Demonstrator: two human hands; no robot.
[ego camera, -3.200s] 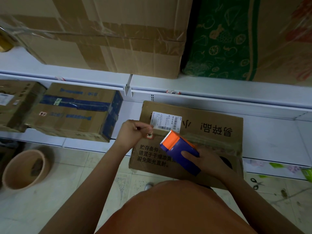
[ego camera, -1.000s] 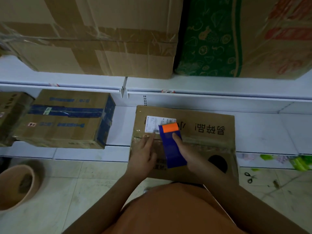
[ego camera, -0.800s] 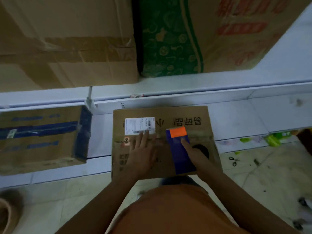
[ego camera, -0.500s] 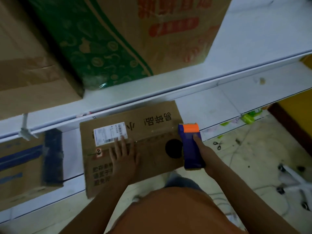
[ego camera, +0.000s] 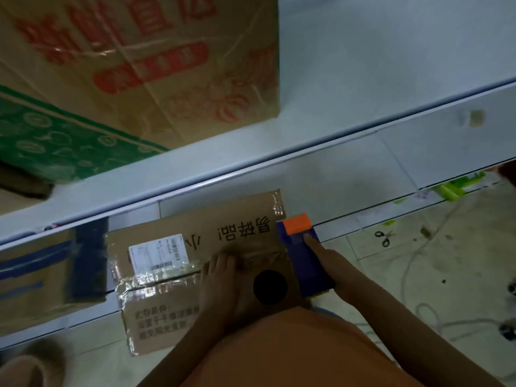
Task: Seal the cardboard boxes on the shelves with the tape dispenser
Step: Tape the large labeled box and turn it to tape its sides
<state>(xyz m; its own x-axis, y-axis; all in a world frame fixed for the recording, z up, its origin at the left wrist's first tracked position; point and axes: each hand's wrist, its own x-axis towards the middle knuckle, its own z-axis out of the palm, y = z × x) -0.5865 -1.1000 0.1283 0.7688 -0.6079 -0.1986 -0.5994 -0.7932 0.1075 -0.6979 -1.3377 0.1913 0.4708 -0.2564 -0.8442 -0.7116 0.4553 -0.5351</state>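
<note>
Right hand point(ego camera: 339, 268) holds dispenser point(ego camera: 303, 254) (box's point(ego camera: 167, 317) right edge); left hand point(ego camera: 223, 277) flat.

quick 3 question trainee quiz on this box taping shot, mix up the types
1. True or false: the tape dispenser is at the right end of the cardboard box.
2. The left hand is: A) pressing flat on the box B) gripping scissors C) off the box.
3. Fill in: the dispenser's head is ___ coloured.

Key: 1 true; 2 A; 3 orange. The right hand holds the dispenser.
</note>
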